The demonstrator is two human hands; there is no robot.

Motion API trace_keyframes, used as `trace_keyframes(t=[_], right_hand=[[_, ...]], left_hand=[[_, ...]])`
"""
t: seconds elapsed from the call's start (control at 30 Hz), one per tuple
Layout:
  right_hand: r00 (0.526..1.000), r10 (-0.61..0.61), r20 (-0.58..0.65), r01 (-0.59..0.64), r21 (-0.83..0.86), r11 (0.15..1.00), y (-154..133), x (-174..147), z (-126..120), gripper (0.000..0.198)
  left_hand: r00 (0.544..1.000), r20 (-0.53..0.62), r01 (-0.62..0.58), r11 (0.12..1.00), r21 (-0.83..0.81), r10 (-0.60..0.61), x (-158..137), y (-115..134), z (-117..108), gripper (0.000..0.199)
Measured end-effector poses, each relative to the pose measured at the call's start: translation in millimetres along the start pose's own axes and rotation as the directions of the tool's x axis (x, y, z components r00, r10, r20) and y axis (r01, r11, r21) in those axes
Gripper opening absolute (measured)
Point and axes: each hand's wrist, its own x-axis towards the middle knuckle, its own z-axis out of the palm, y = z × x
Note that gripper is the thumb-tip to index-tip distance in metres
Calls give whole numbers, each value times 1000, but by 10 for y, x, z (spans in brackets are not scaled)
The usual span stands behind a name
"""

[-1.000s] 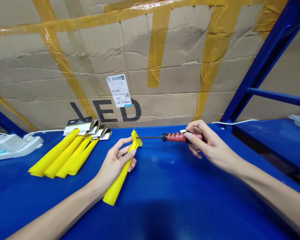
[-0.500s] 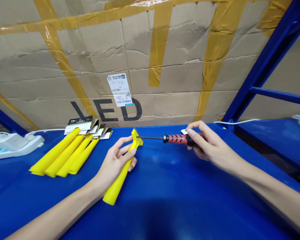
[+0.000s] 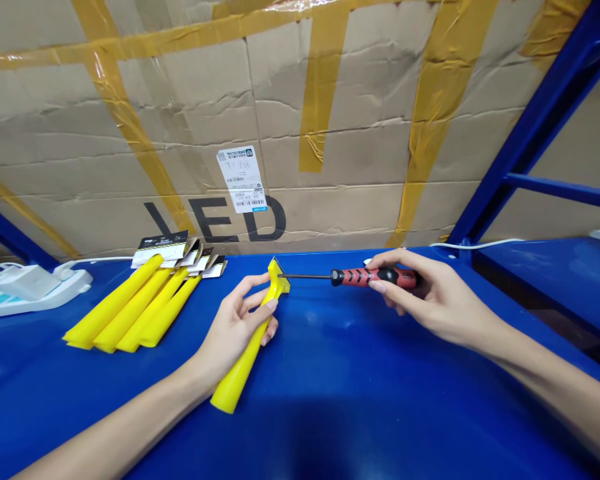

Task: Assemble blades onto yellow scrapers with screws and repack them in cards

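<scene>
My left hand [image 3: 245,317] is closed around the neck of a yellow scraper [image 3: 240,370], tilted with its head up and its thick handle towards me. In my right hand [image 3: 425,290] is a screwdriver [image 3: 355,277] with a red and black handle, held between thumb and fingers. Its thin dark shaft points left, and the tip meets the scraper's head. Whether the tip sits in a screw is too small to make out.
Several yellow scrapers with card tags [image 3: 130,300] lie side by side on the blue tabletop [image 3: 380,400] at left. Beyond them is a white power strip [image 3: 40,293]. A large taped cardboard box [image 3: 370,133] stands behind, beside a blue metal frame [image 3: 525,140] at right.
The fingers of my right hand have shifted on the screwdriver, showing more of its handle. Both hands and tools appear slightly further right; the tip still meets the scraper's head.
</scene>
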Motion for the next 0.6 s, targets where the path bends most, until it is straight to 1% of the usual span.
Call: trace_keyframes(t=[0.1, 0.2, 0.23, 0.3, 0.37, 0.43, 0.5, 0.6], right_hand=[[992, 110, 63, -118, 130, 984, -15, 12, 37, 38], [974, 198, 114, -222, 275, 936, -30, 36, 47, 45], [971, 203, 124, -231, 300, 925, -32, 42, 43, 45], [976, 172, 132, -205, 302, 931, -35, 47, 24, 41], [986, 118, 120, -145, 250, 957, -38, 43, 1, 38], [992, 93, 81, -107, 190, 976, -48, 35, -14, 37], [992, 114, 50, -121, 175, 977, -75, 32, -15, 37], [976, 201, 80, -215, 249, 944, -145, 38, 3, 38]], left_hand=[[1000, 7, -5, 1000, 9, 5, -10, -16, -7, 55], [1000, 26, -8, 1000, 17, 7, -6, -26, -11, 54], [1000, 28, -10, 1000, 17, 10, -1, -26, -12, 53], [1000, 22, -17, 1000, 19, 16, 10, -20, -13, 53], [1000, 14, -21, 999, 24, 21, 17, -13, -15, 52], [1000, 16, -27, 999, 28, 26, 14, -12, -16, 51], [999, 29, -33, 999, 30, 32, 1, -17, -17, 49], [998, 44, -35, 999, 33, 34, -22, -33, -19, 46]])
